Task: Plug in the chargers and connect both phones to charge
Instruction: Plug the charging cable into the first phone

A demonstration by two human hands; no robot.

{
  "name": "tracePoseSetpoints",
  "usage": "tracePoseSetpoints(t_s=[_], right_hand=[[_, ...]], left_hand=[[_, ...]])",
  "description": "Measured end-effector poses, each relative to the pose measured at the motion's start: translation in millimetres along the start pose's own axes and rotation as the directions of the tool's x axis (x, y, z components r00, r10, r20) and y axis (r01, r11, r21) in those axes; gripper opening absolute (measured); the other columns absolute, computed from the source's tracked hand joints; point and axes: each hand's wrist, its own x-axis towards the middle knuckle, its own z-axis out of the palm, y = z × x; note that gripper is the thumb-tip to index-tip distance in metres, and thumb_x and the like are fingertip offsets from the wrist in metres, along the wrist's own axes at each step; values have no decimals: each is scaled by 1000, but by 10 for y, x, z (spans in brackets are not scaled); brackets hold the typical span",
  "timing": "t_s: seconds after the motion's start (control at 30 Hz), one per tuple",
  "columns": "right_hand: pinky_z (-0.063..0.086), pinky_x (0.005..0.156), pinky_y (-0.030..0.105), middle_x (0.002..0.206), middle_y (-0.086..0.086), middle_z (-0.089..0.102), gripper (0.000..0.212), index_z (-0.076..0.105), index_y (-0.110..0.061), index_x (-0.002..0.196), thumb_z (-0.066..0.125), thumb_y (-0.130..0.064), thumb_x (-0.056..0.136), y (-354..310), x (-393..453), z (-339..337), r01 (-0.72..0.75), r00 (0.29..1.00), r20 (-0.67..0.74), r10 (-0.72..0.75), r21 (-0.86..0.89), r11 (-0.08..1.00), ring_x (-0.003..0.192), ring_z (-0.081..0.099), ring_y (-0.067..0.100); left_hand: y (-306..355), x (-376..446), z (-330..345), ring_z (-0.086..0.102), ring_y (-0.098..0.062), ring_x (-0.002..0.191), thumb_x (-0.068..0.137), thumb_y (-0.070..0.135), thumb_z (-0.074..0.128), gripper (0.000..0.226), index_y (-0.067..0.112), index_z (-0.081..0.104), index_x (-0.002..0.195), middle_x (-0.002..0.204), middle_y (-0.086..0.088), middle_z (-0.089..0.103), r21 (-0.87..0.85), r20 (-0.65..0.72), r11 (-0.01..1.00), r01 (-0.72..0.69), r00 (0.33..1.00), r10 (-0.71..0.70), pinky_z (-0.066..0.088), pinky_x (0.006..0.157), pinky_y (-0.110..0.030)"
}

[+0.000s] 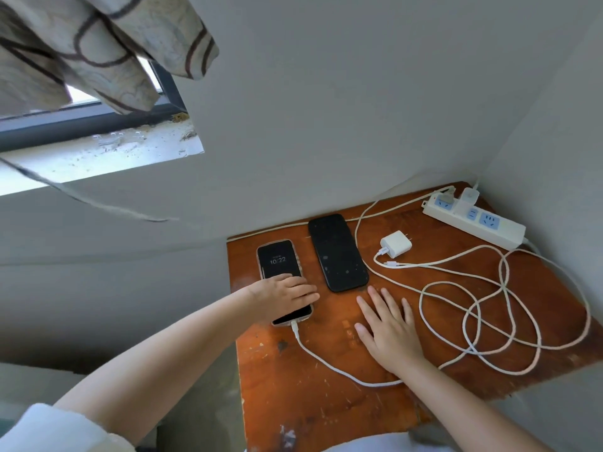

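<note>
Two phones lie on a worn brown table [326, 402]. The left phone [279, 261] shows 10:22 on its screen, and a white cable [321, 360] is plugged into its near end. My left hand [287, 296] rests flat on that phone's lower half. The larger black phone [337, 252] lies dark to the right, with no cable in it. My right hand [388, 327] lies flat on the table with fingers spread, holding nothing. A white charger brick [396, 244] lies loose, its cable end [391, 264] free. One white plug [469, 195] sits in the power strip [473, 220].
White cables loop in a loose tangle [489, 311] over the right half of the table. Grey walls close in behind and to the right. A window sill [98, 154] and a patterned curtain [98, 44] are up at the left.
</note>
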Motion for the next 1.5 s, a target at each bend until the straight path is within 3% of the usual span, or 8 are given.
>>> tracePoseSetpoints(t_s=[0.2,0.37,0.53,0.87,1.13,1.5], right_hand=[[9,117,40,154,1,19,46,26,-23,141,32,-36,97,314,-83,-161,86,996,-36,-83,71,994,143,11,18],[10,116,43,152,4,25,48,31,-19,139,28,-39,96,683,-285,-217,25,1000,-5,-25,1,1000,142,15,21],[19,113,48,146,6,38,70,42,-18,134,9,-51,82,707,-338,-222,-3,1000,-19,3,-1,1000,138,29,25],[20,112,47,143,6,44,52,47,-17,130,33,-41,86,734,-323,-211,-14,999,-44,17,65,998,135,34,26],[32,104,53,131,11,56,59,57,-12,121,25,-44,84,730,-318,-231,-9,998,-53,13,80,997,125,48,31],[27,108,51,136,9,52,57,54,-14,124,26,-45,85,741,-322,-232,2,998,-58,4,98,995,129,43,29]], left_hand=[[559,164,183,2,-18,140,94,11,33,56,17,6,142,154,-3,10,-342,-192,932,120,962,-194,3,109,-26],[1043,525,190,0,-19,141,97,30,28,52,14,9,142,154,-5,8,-492,-200,858,151,939,-280,-2,110,-29],[1155,749,187,-9,-18,140,95,40,22,58,14,2,142,154,-5,-1,-446,-241,879,168,924,-298,-13,108,-30],[1158,807,263,-14,-16,139,93,45,15,60,16,-6,141,154,-4,-6,-402,-235,898,180,927,-291,-19,105,-31],[1159,807,264,-18,-14,137,93,46,13,60,17,-8,141,154,-3,-8,-407,-235,896,176,928,-289,-22,104,-30],[1168,819,276,-17,-15,138,93,47,13,61,17,-8,141,154,-3,-8,-400,-236,898,184,926,-295,-22,104,-30]])
